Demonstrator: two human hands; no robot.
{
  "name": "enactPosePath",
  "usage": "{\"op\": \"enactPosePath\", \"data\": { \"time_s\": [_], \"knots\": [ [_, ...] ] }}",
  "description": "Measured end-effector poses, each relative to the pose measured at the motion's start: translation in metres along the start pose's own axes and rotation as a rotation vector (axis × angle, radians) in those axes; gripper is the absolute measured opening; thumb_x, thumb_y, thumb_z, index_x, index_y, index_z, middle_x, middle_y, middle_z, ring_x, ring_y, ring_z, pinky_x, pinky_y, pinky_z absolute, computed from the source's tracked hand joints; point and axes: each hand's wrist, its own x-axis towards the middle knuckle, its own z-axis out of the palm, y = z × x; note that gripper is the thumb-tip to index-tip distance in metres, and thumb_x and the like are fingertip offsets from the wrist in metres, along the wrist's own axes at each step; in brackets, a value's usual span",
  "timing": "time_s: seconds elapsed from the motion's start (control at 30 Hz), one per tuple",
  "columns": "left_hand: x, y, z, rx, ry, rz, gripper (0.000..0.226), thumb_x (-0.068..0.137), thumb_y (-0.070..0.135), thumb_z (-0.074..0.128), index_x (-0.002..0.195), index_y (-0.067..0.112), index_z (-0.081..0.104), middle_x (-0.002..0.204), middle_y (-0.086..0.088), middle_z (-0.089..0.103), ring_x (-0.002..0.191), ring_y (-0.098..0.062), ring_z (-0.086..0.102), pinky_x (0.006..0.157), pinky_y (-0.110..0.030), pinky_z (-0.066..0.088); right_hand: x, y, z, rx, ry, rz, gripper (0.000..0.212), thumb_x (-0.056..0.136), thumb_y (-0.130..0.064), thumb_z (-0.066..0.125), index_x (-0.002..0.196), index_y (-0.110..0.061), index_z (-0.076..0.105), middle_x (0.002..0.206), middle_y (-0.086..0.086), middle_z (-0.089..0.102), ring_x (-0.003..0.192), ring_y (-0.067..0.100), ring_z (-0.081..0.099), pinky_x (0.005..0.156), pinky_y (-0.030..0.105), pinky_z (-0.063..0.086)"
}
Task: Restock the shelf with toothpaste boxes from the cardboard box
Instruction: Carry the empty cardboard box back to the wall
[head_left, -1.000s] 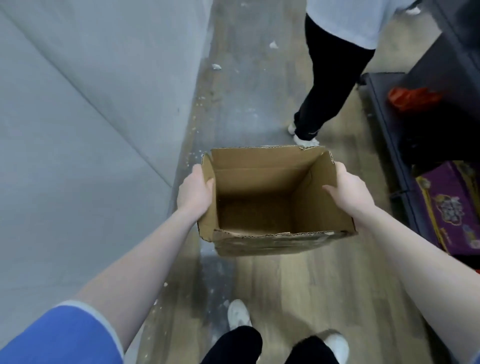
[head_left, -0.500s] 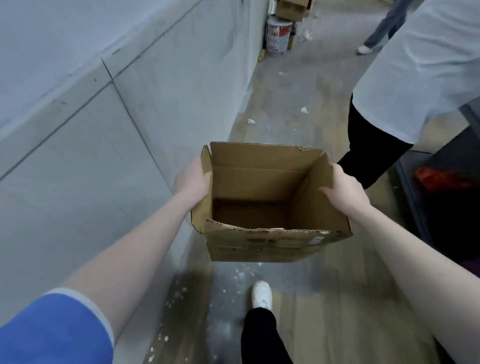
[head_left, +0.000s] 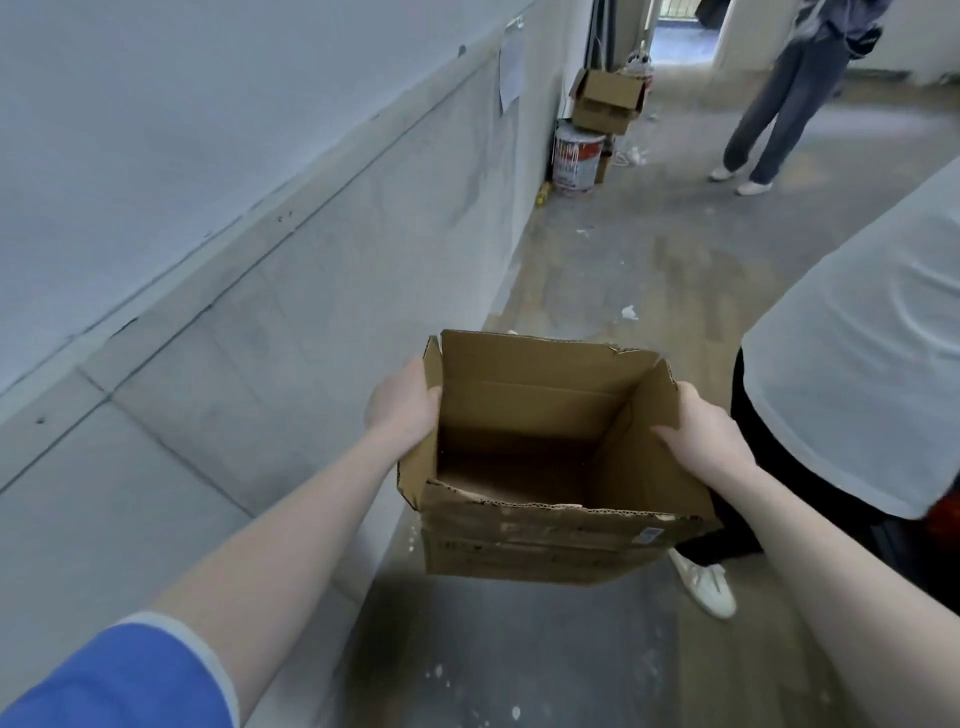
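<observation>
We carry the open cardboard box (head_left: 550, 467) level above the floor (head_left: 519, 665), left hand (head_left: 402, 402) and right hand (head_left: 698, 436) with fingers grasping opposite walls, likely to steady it; it looks empty of toothpaste boxes.

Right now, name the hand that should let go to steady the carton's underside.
Left, probably. The left hand only clasps the cardboard box's outer wall; the right hand hooks its thumb inside the rim, a surer hold, and a person in white crowds that side.
</observation>
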Motion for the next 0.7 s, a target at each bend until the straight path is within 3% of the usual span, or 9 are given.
{"op": "enactPosePath", "data": {
  "time_s": [0.27, 0.7],
  "knots": [
    [0.125, 0.034, -0.006, -0.018, 0.027, 0.021, 0.039, 0.097, 0.027, 0.045, 0.131, 0.009, 0.042, 0.124, -0.013, 0.055, 0.11, -0.033, 0.053, 0.086, -0.039, 0.044, 0.122, -0.022, -0.032, 0.019, 0.033, -0.021, 0.049, 0.09, -0.018, 0.056, 0.133, -0.008, 0.035, 0.112, 0.021, 0.061, 0.101, 0.039, 0.057, 0.075, 0.039, 0.045],
    [0.395, 0.103, 0.031, -0.061, -0.052, 0.132, 0.029, 0.096, 0.022, 0.043, 0.122, 0.009, 0.048, 0.116, -0.014, 0.057, 0.105, -0.034, 0.054, 0.082, -0.036, 0.042, 0.381, -0.043, -0.034, -0.017, 0.043, 0.107, 0.042, 0.09, -0.02, 0.055, 0.126, -0.008, 0.038, 0.112, 0.02, 0.06, 0.102, 0.039, 0.056, 0.075, 0.04, 0.046]
  ]
}}
